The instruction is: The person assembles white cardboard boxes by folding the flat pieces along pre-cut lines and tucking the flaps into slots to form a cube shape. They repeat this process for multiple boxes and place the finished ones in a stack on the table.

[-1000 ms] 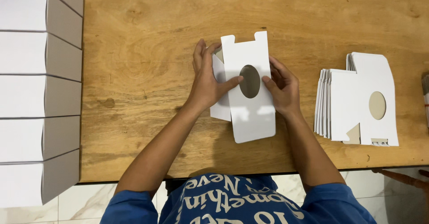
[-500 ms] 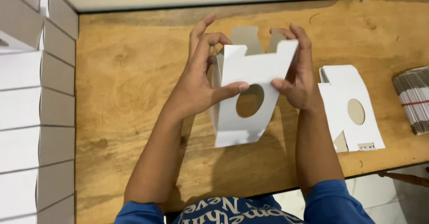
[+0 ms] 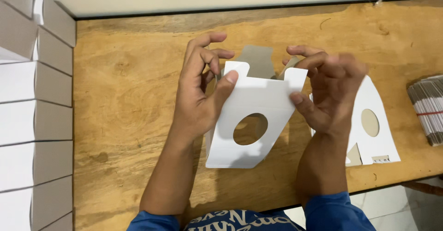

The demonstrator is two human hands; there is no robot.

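Note:
Both my hands hold a white die-cut cardboard box blank (image 3: 251, 104) with a round window hole, raised above the wooden table (image 3: 129, 97) and partly opened into a box shape. My left hand (image 3: 200, 97) grips its left side, thumb pressed on the top left tab. On the right side, my right hand (image 3: 327, 92) pinches the top right tab between thumb and fingers. A grey inner flap (image 3: 256, 60) stands up behind the front panel.
Another flat white blank with a round hole (image 3: 374, 125) lies on the table to the right, partly behind my right hand. A banded bundle of flat blanks (image 3: 429, 106) sits at the right edge. Assembled white and grey boxes (image 3: 34, 120) are stacked along the left.
The blank was lifted off the table and popped open from flat. My hands rose with it and shifted to its top tabs. The view moved closer and to the left.

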